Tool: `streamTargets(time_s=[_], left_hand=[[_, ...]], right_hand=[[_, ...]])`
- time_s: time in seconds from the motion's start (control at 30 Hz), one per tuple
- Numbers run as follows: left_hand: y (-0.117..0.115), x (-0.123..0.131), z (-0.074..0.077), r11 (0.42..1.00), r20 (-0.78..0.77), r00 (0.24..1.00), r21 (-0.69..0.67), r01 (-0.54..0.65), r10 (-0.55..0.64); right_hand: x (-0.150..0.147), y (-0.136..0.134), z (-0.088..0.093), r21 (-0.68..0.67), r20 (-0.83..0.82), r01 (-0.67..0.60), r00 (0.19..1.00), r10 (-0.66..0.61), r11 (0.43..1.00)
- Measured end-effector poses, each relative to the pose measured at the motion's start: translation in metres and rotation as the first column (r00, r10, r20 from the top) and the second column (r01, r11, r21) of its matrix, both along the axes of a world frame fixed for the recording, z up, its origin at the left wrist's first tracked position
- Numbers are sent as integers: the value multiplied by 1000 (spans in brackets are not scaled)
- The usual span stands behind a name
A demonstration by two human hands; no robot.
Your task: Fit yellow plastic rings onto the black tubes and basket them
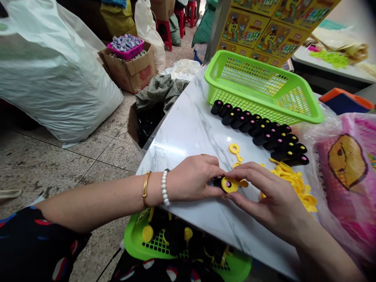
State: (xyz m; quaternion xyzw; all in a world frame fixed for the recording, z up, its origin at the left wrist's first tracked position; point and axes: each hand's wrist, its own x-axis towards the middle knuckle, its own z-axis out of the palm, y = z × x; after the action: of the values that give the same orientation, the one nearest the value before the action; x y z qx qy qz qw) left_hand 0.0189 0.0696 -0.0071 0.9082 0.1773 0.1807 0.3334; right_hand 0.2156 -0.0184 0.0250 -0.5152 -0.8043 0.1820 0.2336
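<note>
My left hand [192, 178] grips a small black cylinder [217, 181] at the near edge of a white marble tabletop [182, 133]. My right hand [264, 194] has its fingertips on a yellow plastic ring [229, 184], which sits against the cylinder's end with a pink centre showing through it. Several matching black cylinders with pink ends [263, 131] lie in a curved row beyond my hands. A tangle of yellow rings [295, 184] lies by my right hand, and a single yellow ring [235, 150] lies apart on the marble.
A lime-green mesh basket [258, 88] stands on the table's far end. Below the near edge, a green basket [155, 244] holds black and yellow pieces. A pink plastic bag [343, 172] lies to the right. A white sack [55, 70] and a cardboard box [129, 70] stand on the tiled floor.
</note>
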Motion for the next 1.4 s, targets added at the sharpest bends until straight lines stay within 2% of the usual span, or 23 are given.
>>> streamTargets(time_s=[0.2, 0.3, 0.37, 0.47, 0.57, 0.7, 0.77, 0.93, 1.1, 1.27, 1.33, 1.4], left_hand=[[-1, 0, 3, 1000, -93, 995, -11, -19, 18], [0, 0, 4, 1000, -103, 995, 0, -14, 14], [0, 0, 4, 1000, -102, 995, 3, -8, 9], [0, 0, 3, 1000, -109, 994, 18, 0, 2], [-1, 0, 2, 999, -112, 994, 50, 3, 2], [-2, 0, 1, 996, -104, 994, 88, -9, 18], [-2, 0, 1, 996, -104, 994, 83, -13, 22], [-2, 1, 1, 995, -130, 991, 100, -15, 28], [-3, 2, 1, 997, -149, 988, 74, -23, 33], [-1, 1, 3, 999, -146, 989, 49, -17, 24], [1, -1, 8, 1000, -128, 992, 1, 5, -5], [4, -2, 16, 992, -121, 992, -123, 31, -46]], right_hand=[[-1, -1, 1, -21, -29, 42, 999, -42, 999], [-2, -3, 5, 1, -72, 50, 996, -50, 999], [-3, -5, 7, -36, -102, 69, 992, -72, 997], [-5, -6, 2, -81, -103, 175, 978, -183, 981], [-7, -5, -8, -19, -70, 258, 963, -259, 966], [-10, -5, -13, 105, -37, 241, 970, -238, 965], [-10, -6, -12, 106, -45, 208, 978, -204, 972], [-5, -8, -6, 11, 29, 52, 998, -53, 999], [0, -9, -7, 4, 68, 82, 994, -82, 997], [0, -6, -8, -168, -49, 75, 995, -84, 983], [1, -4, -8, -209, -81, 62, 993, -81, 976], [1, -2, -8, -237, -106, 60, 991, -88, 970]])
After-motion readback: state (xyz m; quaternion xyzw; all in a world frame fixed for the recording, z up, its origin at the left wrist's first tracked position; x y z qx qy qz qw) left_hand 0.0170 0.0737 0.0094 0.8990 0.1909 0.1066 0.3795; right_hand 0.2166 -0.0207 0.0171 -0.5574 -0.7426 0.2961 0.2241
